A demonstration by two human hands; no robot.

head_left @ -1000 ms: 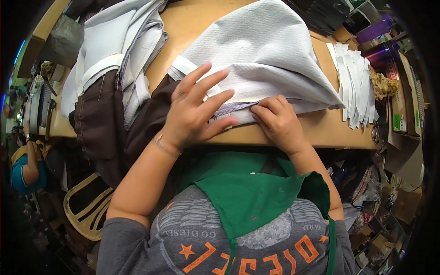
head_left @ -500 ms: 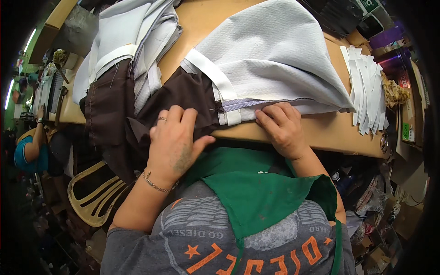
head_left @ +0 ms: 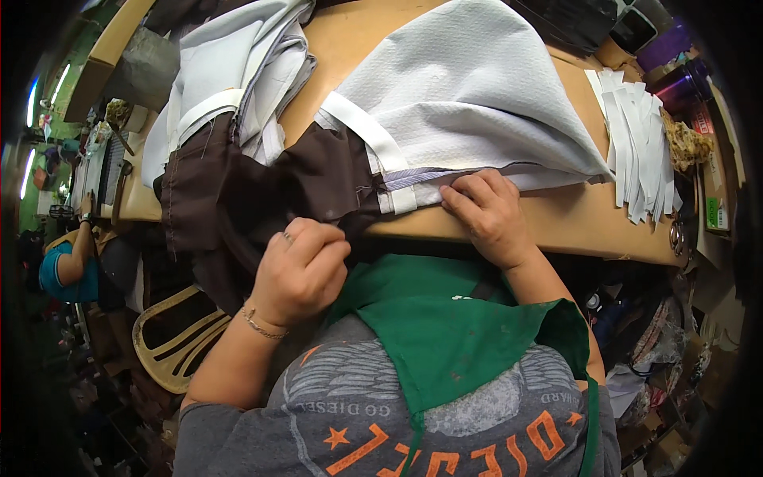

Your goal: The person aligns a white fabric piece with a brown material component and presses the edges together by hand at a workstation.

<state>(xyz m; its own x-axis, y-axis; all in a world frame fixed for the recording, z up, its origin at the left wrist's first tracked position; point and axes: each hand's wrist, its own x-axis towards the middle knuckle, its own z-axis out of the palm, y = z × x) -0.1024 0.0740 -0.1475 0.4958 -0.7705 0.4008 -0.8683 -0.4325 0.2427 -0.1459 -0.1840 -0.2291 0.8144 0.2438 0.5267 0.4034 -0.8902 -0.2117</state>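
Note:
A light grey textured fabric piece (head_left: 469,71) lies on the tan table, with a white band (head_left: 369,135) across its left end and a striped strip along its near edge. Dark brown cloth (head_left: 322,167) joins it beyond the band and hangs over the table's front. My right hand (head_left: 491,215) pinches the fabric's near edge, to the right of the band's lower end. Below the brown cloth, in front of the table edge, my left hand (head_left: 302,266) is closed with fingers curled; what they hold, if anything, is hidden.
A second pile of grey fabric (head_left: 230,56) with brown cloth lies at left. White strips (head_left: 632,143) are stacked at the table's (head_left: 556,226) right end, beside a cardboard box. A beige plastic chair (head_left: 179,338) stands left, and another person (head_left: 71,262) sits beyond it.
My left hand has drawn back toward me off the brown cloth, and its spread fingers have curled closed. The brown cloth has shifted into a dark fold. My right hand stays nearly in place.

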